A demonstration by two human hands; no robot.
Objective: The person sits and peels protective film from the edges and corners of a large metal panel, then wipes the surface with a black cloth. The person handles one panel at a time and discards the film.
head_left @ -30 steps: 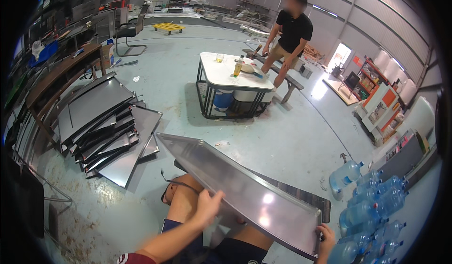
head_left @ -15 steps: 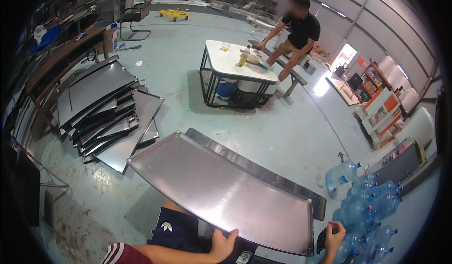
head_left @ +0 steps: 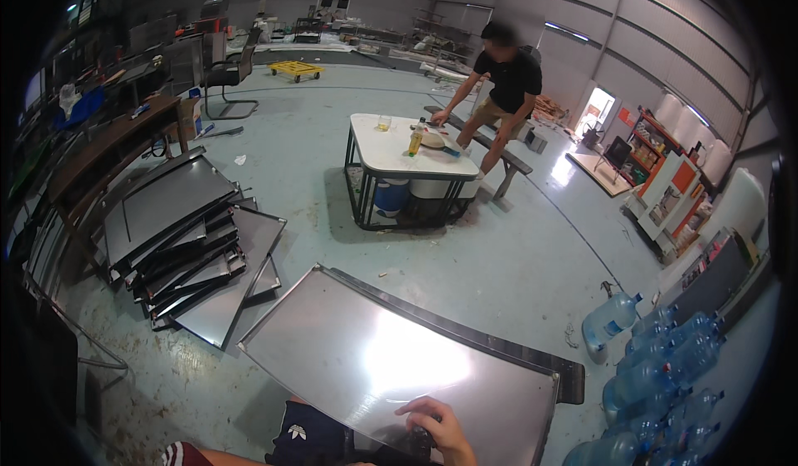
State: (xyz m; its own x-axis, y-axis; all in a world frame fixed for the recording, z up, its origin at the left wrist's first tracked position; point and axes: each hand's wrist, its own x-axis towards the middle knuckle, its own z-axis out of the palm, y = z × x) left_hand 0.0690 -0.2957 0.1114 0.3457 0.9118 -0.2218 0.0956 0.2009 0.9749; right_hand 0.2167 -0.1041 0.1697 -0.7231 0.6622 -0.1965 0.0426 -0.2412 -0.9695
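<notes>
A wide metal panel (head_left: 332, 341) with a raised rim lies in front of me, its far long side on a dark bench (head_left: 499, 354). My right hand (head_left: 445, 433) is over its near edge, fingers curled round a small black object (head_left: 420, 443) whose kind I cannot make out. The left forearm (head_left: 218, 458), in a maroon sleeve with white stripes, runs along the lower rim of the picture; its hand is out of sight. My dark shorts (head_left: 307, 433) show beside the panel's near edge.
Similar metal panels (head_left: 170, 204) lie stacked on the floor at left, next to a brown wooden table (head_left: 108, 146). Large blue water bottles (head_left: 611, 320) crowd the right. Ahead, a co-worker (head_left: 509, 83) leans at a white-topped table (head_left: 374, 129). A yellow trolley (head_left: 295, 69) stands far back.
My right hand has moved left from beside the panel's right end to its near edge, with the black object. The left hand has left the picture. The view has tilted upward.
</notes>
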